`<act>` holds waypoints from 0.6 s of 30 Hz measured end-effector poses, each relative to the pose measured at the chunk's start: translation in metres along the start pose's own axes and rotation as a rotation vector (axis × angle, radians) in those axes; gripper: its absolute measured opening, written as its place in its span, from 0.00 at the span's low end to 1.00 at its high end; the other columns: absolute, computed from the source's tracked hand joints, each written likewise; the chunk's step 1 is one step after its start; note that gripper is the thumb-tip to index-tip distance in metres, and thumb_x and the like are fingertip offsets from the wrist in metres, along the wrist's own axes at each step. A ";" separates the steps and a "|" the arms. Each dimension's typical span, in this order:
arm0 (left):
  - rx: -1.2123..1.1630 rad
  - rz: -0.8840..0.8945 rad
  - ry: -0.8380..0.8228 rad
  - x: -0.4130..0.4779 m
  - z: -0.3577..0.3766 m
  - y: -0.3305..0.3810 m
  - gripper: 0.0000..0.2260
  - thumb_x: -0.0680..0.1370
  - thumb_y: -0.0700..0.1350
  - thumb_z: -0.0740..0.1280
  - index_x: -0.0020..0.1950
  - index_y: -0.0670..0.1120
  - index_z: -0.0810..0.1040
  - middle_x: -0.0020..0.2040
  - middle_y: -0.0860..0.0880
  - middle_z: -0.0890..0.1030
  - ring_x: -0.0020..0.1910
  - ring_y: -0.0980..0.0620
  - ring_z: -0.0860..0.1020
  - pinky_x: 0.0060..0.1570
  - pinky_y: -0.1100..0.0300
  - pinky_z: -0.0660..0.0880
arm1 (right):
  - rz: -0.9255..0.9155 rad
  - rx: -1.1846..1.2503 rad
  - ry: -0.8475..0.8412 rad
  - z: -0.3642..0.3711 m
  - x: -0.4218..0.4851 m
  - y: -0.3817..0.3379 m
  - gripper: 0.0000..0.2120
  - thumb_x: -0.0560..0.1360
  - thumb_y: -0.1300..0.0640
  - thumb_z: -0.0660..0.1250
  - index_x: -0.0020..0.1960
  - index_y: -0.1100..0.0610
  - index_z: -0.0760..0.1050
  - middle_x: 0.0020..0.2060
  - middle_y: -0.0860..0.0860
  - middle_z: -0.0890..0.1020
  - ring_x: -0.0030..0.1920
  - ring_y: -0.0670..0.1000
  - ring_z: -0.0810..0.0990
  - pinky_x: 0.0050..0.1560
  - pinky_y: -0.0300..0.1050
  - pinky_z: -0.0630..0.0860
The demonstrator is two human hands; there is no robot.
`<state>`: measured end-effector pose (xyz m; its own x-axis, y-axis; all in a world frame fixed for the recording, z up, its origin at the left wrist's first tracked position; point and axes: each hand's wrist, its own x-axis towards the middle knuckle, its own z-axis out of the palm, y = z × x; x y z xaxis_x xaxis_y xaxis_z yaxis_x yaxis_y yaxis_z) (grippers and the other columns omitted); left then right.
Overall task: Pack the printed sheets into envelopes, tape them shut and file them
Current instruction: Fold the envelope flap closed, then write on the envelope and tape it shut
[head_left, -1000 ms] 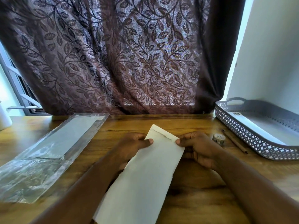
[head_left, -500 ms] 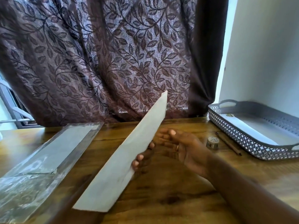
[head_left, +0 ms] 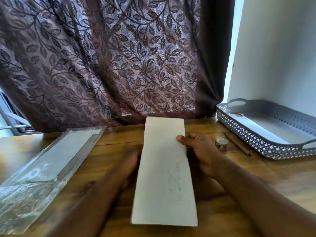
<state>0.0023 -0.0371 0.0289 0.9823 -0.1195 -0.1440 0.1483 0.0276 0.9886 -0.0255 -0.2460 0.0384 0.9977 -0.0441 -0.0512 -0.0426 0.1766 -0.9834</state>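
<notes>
A long white envelope [head_left: 164, 170] is held lengthwise above the wooden table [head_left: 119, 139], its plain face up with faint marks on it. My right hand [head_left: 201, 151] grips its right edge, thumb on top and fingers underneath. My left hand [head_left: 131, 161] is blurred and mostly hidden behind the envelope's left edge; its grip cannot be made out. A small roll of tape [head_left: 221, 143] lies on the table just right of my right hand. A grey perforated tray [head_left: 256, 135] at the far right holds a white envelope [head_left: 253, 124].
A clear plastic sleeve with white envelopes [head_left: 46, 166] lies on the left of the table. A pencil [head_left: 237, 144] lies between the tape roll and the tray. A patterned curtain [head_left: 111, 62] hangs behind the table, and a white wall stands to the right.
The envelope was turned over: it went from lying flap side up, through standing on edge, to lying plain face up. My right hand now grips its right edge.
</notes>
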 end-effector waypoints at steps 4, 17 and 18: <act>-0.004 0.064 -0.004 0.003 -0.011 0.001 0.15 0.83 0.51 0.63 0.61 0.41 0.79 0.50 0.44 0.86 0.46 0.44 0.84 0.48 0.50 0.80 | -0.079 -0.345 0.074 -0.002 0.013 0.014 0.07 0.78 0.58 0.72 0.49 0.61 0.84 0.45 0.53 0.88 0.47 0.55 0.87 0.55 0.58 0.83; 0.793 0.371 0.257 0.026 -0.024 -0.013 0.27 0.76 0.47 0.75 0.72 0.50 0.70 0.50 0.55 0.79 0.48 0.53 0.77 0.46 0.57 0.72 | -0.206 -0.822 0.165 0.006 0.018 0.023 0.18 0.72 0.63 0.75 0.61 0.55 0.79 0.41 0.48 0.85 0.33 0.45 0.84 0.33 0.32 0.79; 0.811 0.374 0.261 0.026 -0.024 -0.013 0.26 0.76 0.47 0.74 0.71 0.50 0.70 0.53 0.53 0.80 0.49 0.53 0.77 0.48 0.57 0.72 | -0.222 -0.839 0.161 0.006 0.017 0.024 0.16 0.72 0.63 0.75 0.59 0.56 0.80 0.41 0.49 0.85 0.34 0.45 0.85 0.35 0.33 0.80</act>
<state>0.0285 -0.0168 0.0112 0.9593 -0.0133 0.2821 -0.2119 -0.6945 0.6876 -0.0089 -0.2362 0.0155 0.9707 -0.1407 0.1946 0.0638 -0.6301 -0.7739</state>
